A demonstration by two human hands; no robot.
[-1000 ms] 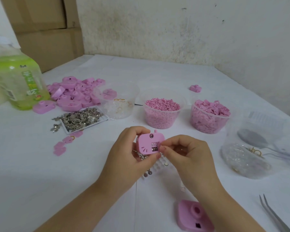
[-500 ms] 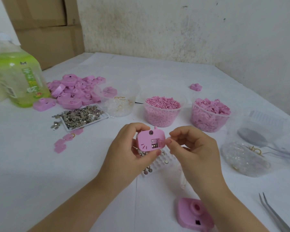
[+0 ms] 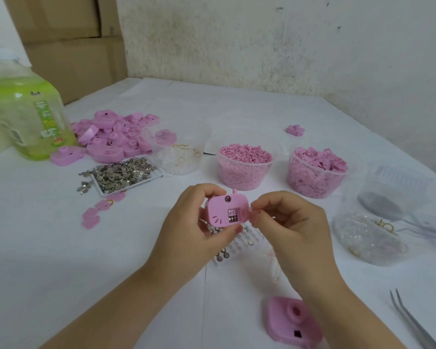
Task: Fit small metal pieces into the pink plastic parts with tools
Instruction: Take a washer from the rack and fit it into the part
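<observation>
My left hand (image 3: 189,230) grips a pink camera-shaped plastic part (image 3: 223,210) above the table, its back facing me with small metal pieces showing in an open compartment. My right hand (image 3: 290,227) has its fingers curled, thumb and forefinger pinched together at the part's right edge; what they pinch is too small to make out. Under my hands lies a white tray of small round metal pieces (image 3: 239,245). Another pink camera-shaped part (image 3: 291,321) lies by my right wrist. Tweezers (image 3: 413,321) lie at the bottom right.
A pile of pink parts (image 3: 111,139) and a tray of metal clips (image 3: 121,176) sit at left, beside a green bottle (image 3: 28,117). Tubs hold clear bits (image 3: 179,157), pink granules (image 3: 244,167) and pink pieces (image 3: 315,172). Clear bags (image 3: 368,235) lie at right.
Both hands have lifted the pink part slightly and tilted it. My right fingertips have drawn back from the compartment to the part's right edge.
</observation>
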